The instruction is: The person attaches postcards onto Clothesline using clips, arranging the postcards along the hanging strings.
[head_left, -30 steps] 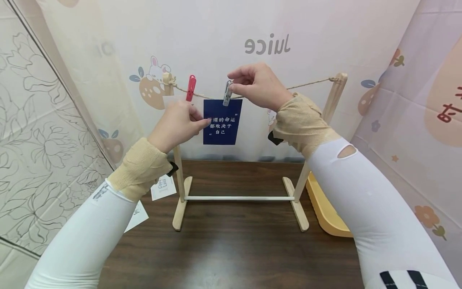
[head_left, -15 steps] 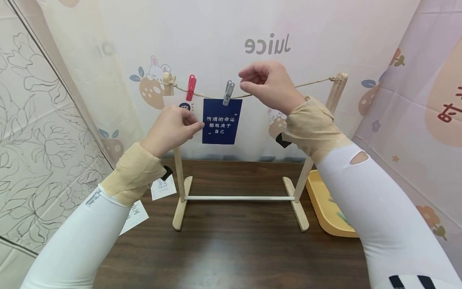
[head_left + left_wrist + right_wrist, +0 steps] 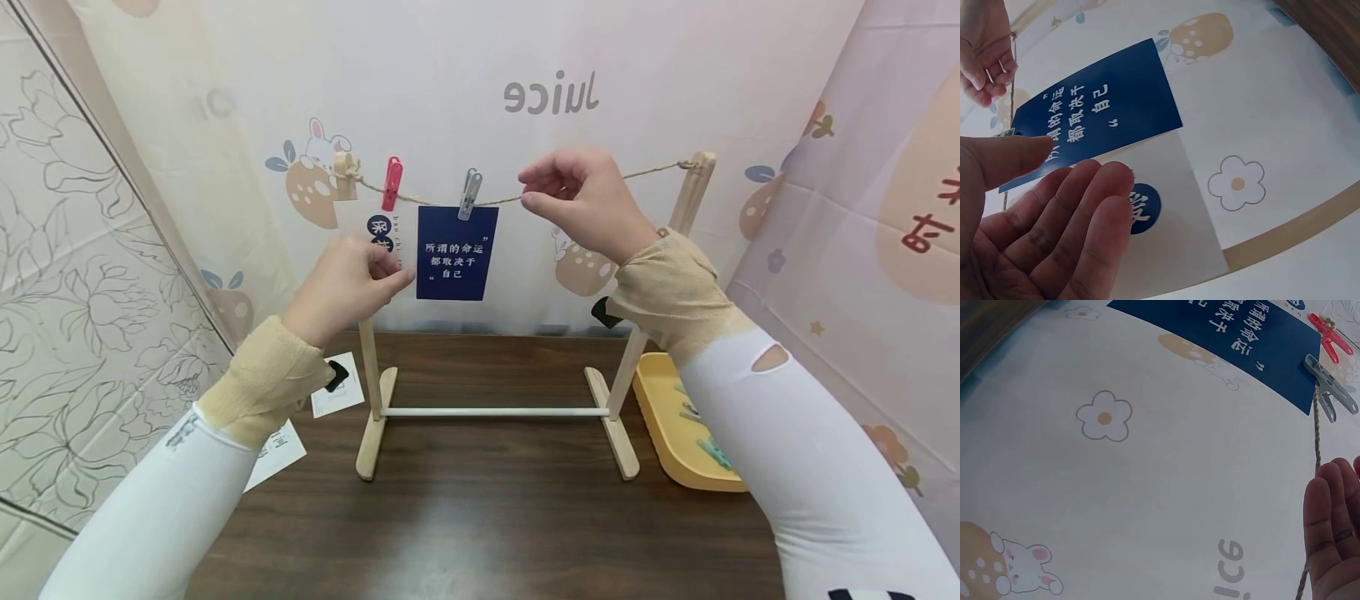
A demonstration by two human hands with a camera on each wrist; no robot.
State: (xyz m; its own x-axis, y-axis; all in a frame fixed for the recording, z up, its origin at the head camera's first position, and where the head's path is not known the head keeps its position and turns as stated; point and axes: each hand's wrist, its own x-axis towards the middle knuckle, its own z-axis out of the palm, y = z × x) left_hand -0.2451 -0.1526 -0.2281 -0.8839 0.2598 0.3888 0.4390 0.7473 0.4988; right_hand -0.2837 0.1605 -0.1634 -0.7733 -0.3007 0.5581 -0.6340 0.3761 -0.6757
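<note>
A dark blue card point(image 3: 456, 254) with white lettering hangs from the twine point(image 3: 502, 201), held by a grey clothespin point(image 3: 469, 194). To its left hangs a white card point(image 3: 360, 215) under a red clothespin point(image 3: 392, 183); my left hand hides part of it. That left hand point(image 3: 347, 283) is just left of the blue card, fingers loosely bent and thumb apart from them in the left wrist view, with nothing in it. My right hand point(image 3: 588, 200) hovers by the twine, right of the grey clothespin. It holds nothing, and its fingers are relaxed.
The wooden stand point(image 3: 618, 379) has a white crossbar point(image 3: 495, 412) low between its feet. At the right, a yellow tray point(image 3: 675, 467) holds clothespins point(image 3: 714, 452), partly behind my right arm. Two white cards lie on the brown table, one point(image 3: 337, 387) beside the left post.
My right hand has let go of the grey clothespin and moved right. The left hand has come off the blue card's edge and drawn left and slightly down. The blue card stays clipped.
</note>
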